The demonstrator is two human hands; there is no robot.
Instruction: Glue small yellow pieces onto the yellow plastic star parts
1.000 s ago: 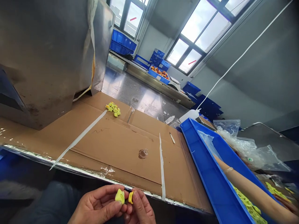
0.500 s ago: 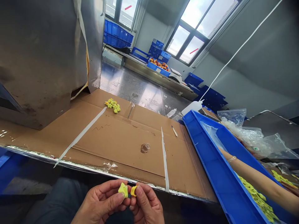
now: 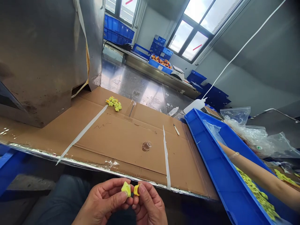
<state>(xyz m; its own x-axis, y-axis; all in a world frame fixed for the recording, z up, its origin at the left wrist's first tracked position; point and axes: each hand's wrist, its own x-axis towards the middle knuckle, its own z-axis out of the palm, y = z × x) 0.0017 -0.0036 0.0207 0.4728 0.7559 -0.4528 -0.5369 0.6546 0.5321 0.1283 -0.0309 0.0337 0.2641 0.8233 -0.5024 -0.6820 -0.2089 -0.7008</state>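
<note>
Just in front of the table's near edge, my left hand (image 3: pixel 106 200) pinches a pale yellow-green star-shaped piece (image 3: pixel 126 189) between thumb and fingers. Close beside it, my right hand (image 3: pixel 150 203) grips a smaller orange-yellow piece (image 3: pixel 136 190), partly covered by my thumb. The two pieces are a little apart. On the cardboard (image 3: pixel 124 134) beyond, a small pile of yellow-green star pieces (image 3: pixel 114 103) lies at the back left. A small clear cup-like object (image 3: pixel 147 146) sits nearer the middle.
A metal housing (image 3: pixel 47 56) rises at the left. A knife-like tool (image 3: pixel 176 129) lies toward the right. A blue bin (image 3: pixel 206 159) holds many yellow-green pieces (image 3: pixel 255 193), with another person's arm (image 3: pixel 257 175) reaching over it. Plastic bags (image 3: pixel 248 128) and a white bottle (image 3: pixel 194 106) are behind.
The whole view has shifted slightly with my head. Both hands still hold their pieces close together, with hardly any change in grip.
</note>
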